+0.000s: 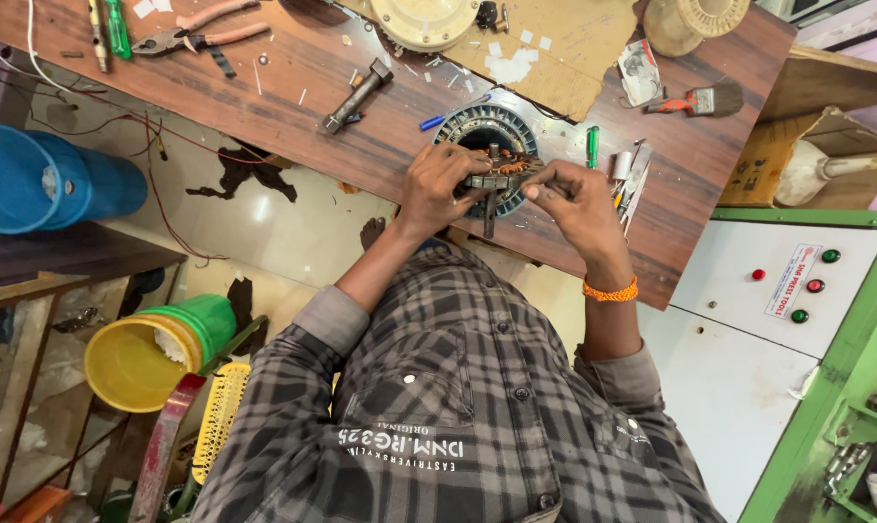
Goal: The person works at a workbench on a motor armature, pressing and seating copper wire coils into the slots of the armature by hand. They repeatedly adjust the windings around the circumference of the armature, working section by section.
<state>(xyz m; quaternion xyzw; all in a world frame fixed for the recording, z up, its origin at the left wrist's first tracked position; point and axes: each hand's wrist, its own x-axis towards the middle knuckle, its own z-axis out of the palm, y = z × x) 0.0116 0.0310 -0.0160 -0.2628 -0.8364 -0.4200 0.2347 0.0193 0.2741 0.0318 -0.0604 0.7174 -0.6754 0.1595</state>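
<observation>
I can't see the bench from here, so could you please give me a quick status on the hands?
Left hand and right hand both gripping the round motor stator on the wooden bench. Green screwdriver just beside it. Nothing blocking.

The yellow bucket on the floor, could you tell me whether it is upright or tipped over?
Tipped over: the yellow bucket lies on its side, nested with a green bucket, its open mouth facing sideways.

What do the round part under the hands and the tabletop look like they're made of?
The round part looks like grey metal with coppery wire windings, going by the orange-brown sheen. The tabletop looks like dark wood or wood-grain laminate; streaky grain shows, so either is possible.
</observation>
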